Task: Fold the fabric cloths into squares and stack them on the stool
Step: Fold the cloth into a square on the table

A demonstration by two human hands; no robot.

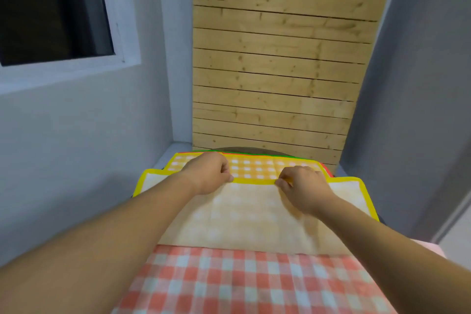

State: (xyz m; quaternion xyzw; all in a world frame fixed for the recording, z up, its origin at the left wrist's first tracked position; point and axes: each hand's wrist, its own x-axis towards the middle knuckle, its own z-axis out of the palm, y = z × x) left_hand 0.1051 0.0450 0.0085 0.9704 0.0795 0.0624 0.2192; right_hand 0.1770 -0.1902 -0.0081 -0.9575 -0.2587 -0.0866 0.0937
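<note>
A yellow checked cloth (254, 214) with a bright yellow border lies spread in front of me, its pale underside folded up toward the far edge. My left hand (211, 173) and my right hand (300, 183) each pinch the folded yellow border near the middle of the cloth. Beyond it, the far part of the cloth (257, 167) shows its brighter checks, with red and green cloth edges (254, 153) peeking out beneath. A dark round stool (237, 149) rim shows just behind them. A red checked cloth (242, 285) lies nearest to me.
A wooden slat panel (280, 58) stands right behind the stool. Grey walls close in on both sides, with a white-framed dark window (51, 13) at the upper left. A narrow strip of floor (175, 150) shows to the left of the stool.
</note>
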